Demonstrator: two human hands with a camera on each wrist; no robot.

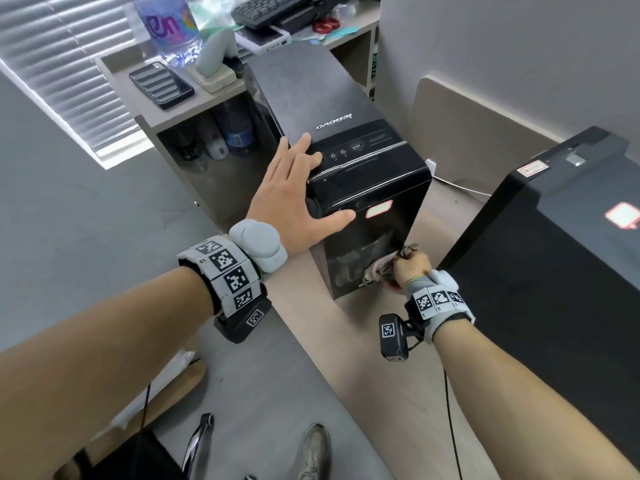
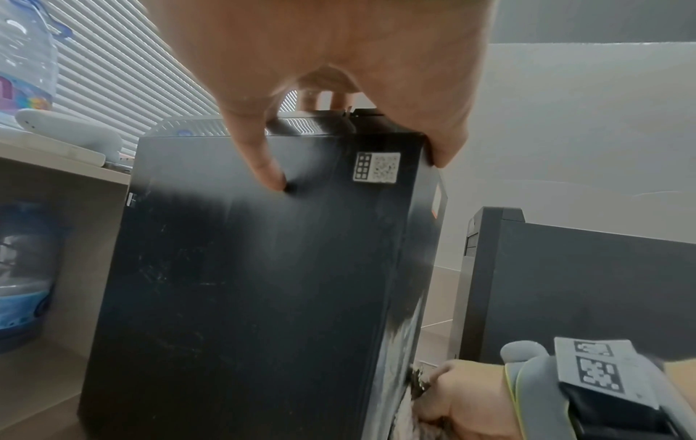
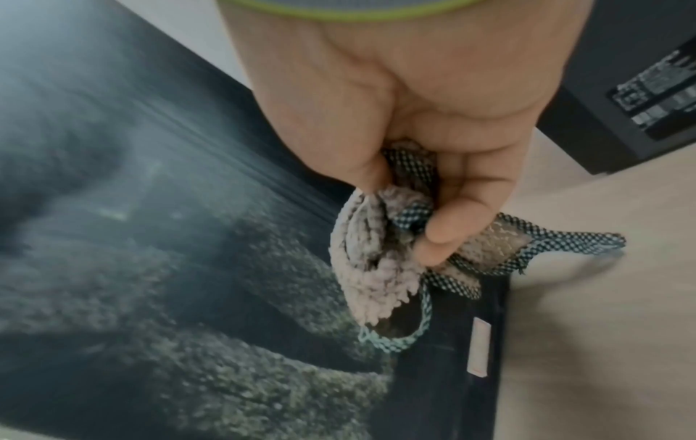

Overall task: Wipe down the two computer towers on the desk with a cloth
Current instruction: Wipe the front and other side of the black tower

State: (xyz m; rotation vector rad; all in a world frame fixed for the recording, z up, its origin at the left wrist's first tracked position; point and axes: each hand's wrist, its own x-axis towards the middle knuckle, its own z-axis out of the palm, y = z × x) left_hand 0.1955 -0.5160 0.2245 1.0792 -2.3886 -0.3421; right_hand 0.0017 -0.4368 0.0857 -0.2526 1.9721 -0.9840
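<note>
A black Lenovo tower (image 1: 311,91) stands upright on the beige desk (image 1: 398,393). My left hand (image 1: 301,199) rests on its top front-left corner, fingers straight across the top and thumb along the front face; in the left wrist view the left hand (image 2: 339,59) straddles that corner of the tower (image 2: 244,268). My right hand (image 1: 412,268) grips a bunched fluffy cloth (image 1: 379,270) with checked trim, low against the tower's front face. Close up, the cloth (image 3: 376,268) sits in my right hand (image 3: 395,104) and touches the glossy front (image 3: 150,238). A second black tower (image 1: 554,254) stands to the right.
Behind the Lenovo tower is a shelf unit (image 1: 145,119) carrying a phone (image 1: 161,84), a large water bottle (image 1: 166,26) and a keyboard (image 1: 270,8), with bottles in the cubby below. A narrow gap of desk separates the two towers. The grey floor (image 1: 69,202) lies to the left.
</note>
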